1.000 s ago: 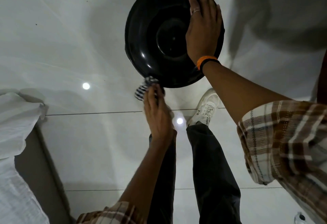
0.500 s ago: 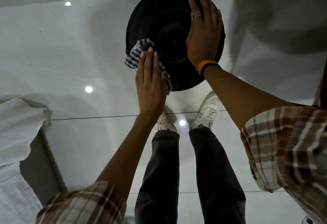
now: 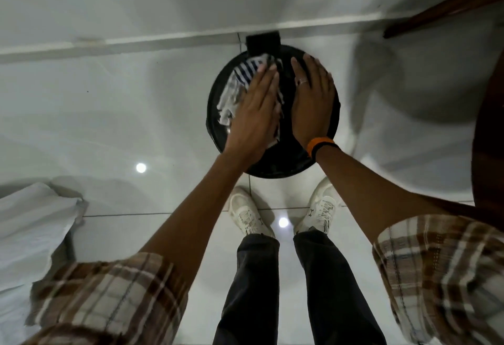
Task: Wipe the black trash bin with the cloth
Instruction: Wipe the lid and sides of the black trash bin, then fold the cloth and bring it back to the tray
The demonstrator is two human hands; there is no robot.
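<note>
A round black trash bin (image 3: 289,162) stands on the white floor against the wall, seen from above with its lid closed. My left hand (image 3: 253,110) lies flat on the left half of the lid, pressing a blue-and-white striped cloth (image 3: 240,80) that spreads out under and beyond my fingers. My right hand (image 3: 313,99), with a ring and an orange wristband, rests palm down on the right half of the lid, fingers together, holding nothing. The lid's centre is hidden by both hands.
My two white shoes (image 3: 251,213) stand just in front of the bin. A white sheet over furniture (image 3: 30,230) is at the left. A dark wooden piece (image 3: 488,132) runs along the right edge. The wall's skirting (image 3: 136,41) is behind the bin.
My left hand has slid the cloth from the bin's front rim up across the lid toward the back. My right hand has stayed flat on the right side of the lid.
</note>
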